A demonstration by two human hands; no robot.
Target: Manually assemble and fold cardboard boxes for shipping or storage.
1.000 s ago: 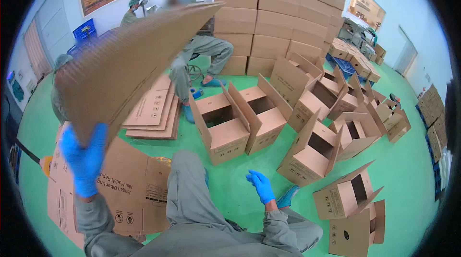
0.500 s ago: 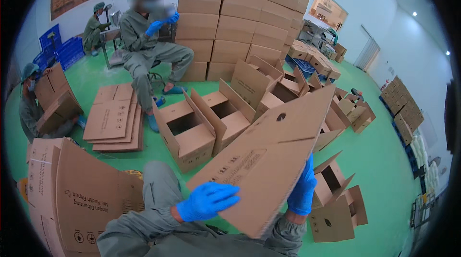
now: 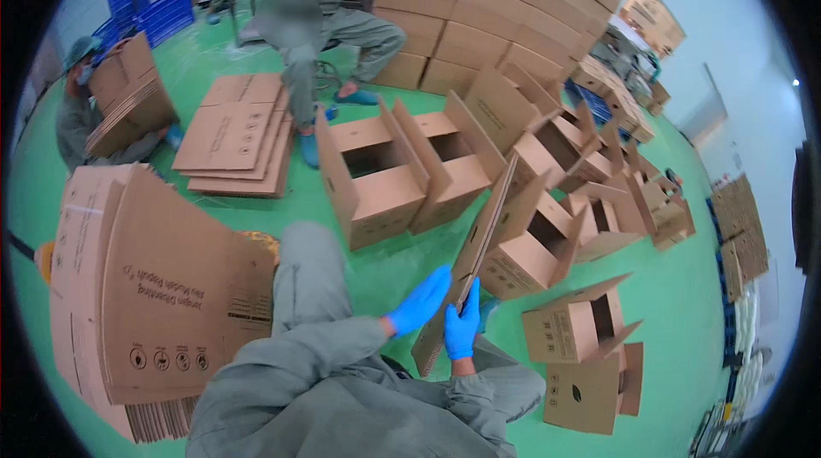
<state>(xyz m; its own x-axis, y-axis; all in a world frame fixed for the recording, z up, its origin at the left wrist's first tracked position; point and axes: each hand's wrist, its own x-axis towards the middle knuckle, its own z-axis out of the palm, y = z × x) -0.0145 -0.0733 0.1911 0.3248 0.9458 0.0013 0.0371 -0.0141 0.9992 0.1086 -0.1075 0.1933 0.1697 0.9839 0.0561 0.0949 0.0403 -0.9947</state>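
Observation:
I hold a folded-flat brown carton nearly upright and edge-on between my knees. My blue-gloved right hand grips it low on the edge. My left hand lies just left of its face with fingers stretched out; whether they touch the board is unclear. A leaning stack of flat printed cartons stands at my left, and open-topped boxes sit on the floor ahead and to the right.
Co-workers are around: one at the left holds cardboard, one seated ahead, another behind. More flat cartons, a wall of boxes, blue crates and loaded pallets surround the green floor.
The carton came down from raised at upper left across to my right and now stands edge-on. My right hand took hold of it; my left hand let its grip go flat.

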